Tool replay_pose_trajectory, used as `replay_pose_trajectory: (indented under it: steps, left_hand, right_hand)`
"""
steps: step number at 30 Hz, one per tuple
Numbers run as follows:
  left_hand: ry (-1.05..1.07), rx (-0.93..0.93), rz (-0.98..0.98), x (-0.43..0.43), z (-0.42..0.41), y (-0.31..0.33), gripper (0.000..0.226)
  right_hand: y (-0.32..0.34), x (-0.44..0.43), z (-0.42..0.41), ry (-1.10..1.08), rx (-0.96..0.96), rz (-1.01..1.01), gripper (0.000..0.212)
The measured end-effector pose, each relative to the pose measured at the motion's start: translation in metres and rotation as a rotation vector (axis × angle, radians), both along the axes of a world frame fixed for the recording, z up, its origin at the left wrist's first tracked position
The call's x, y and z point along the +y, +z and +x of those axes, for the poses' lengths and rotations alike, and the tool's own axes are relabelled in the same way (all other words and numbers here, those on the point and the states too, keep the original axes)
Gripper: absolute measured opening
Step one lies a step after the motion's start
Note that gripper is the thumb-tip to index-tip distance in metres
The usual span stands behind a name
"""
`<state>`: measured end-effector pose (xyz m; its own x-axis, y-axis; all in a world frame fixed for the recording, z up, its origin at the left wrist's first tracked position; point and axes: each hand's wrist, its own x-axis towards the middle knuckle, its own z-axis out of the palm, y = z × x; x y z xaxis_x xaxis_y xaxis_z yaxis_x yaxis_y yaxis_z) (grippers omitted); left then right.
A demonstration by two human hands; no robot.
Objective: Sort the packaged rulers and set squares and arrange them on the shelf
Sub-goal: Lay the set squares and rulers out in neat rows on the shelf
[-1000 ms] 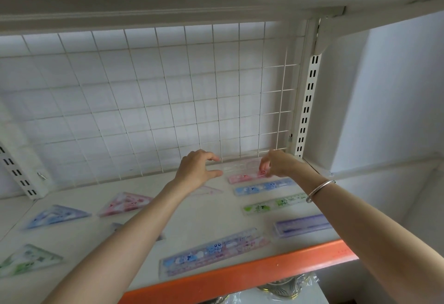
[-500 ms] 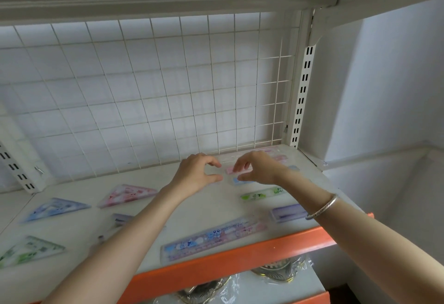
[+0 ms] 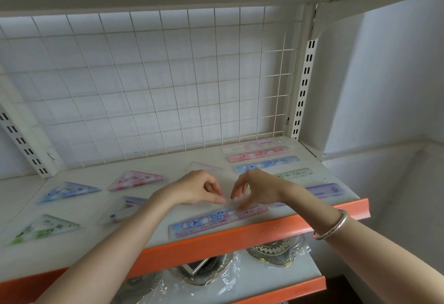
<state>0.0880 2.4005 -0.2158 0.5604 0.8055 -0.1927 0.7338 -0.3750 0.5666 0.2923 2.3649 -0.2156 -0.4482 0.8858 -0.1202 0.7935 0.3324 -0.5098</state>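
Note:
Short packaged rulers lie in a column at the shelf's right: clear-pink point(image 3: 252, 146), pink point(image 3: 258, 156), blue point(image 3: 266, 164), green point(image 3: 296, 173), purple point(image 3: 324, 189). A long blue-and-pink ruler pack point(image 3: 211, 220) lies along the front edge. Set squares lie on the left: pink point(image 3: 137, 178), blue point(image 3: 69, 190), green point(image 3: 45, 228), purple point(image 3: 125, 207), and a clear one point(image 3: 204, 166) further back. My left hand point(image 3: 197, 189) and my right hand point(image 3: 257, 188) hover side by side just above the long pack's upper edge. Their fingers are loosely curled, the tips close to the wrapper, and neither hand holds anything.
A white wire grid point(image 3: 156, 82) backs the shelf, with a slotted upright point(image 3: 304, 87) at its right. The shelf point(image 3: 79, 250) has an orange front lip point(image 3: 264, 230). Plastic-wrapped round items point(image 3: 276, 250) sit on the lower shelf. A pale wall point(image 3: 389, 75) stands to the right.
Both hands have drawn back from the rulers at the back right toward the long pack at the front edge. The view has tilted downward.

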Motion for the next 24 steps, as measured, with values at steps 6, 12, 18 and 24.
replay_pose_trajectory:
  steps: [6,12,18,24]
  left_hand:
    - [-0.067,0.110,-0.065,-0.018,0.002,0.003,0.037]
    - [-0.058,0.158,-0.110,-0.025,0.004,0.006,0.033]
    - [-0.048,0.167,-0.128,-0.025,0.006,0.009,0.033]
    - [-0.021,0.266,-0.026,-0.028,0.009,0.009,0.052]
  right_hand:
    - [-0.001,-0.010,-0.004,0.030,0.013,-0.022,0.025]
    - [-0.001,-0.017,-0.008,0.016,-0.011,-0.036,0.022]
    - [0.001,-0.018,-0.011,-0.003,0.033,-0.047,0.024]
    - [0.001,-0.017,-0.012,-0.015,0.025,-0.033,0.024]
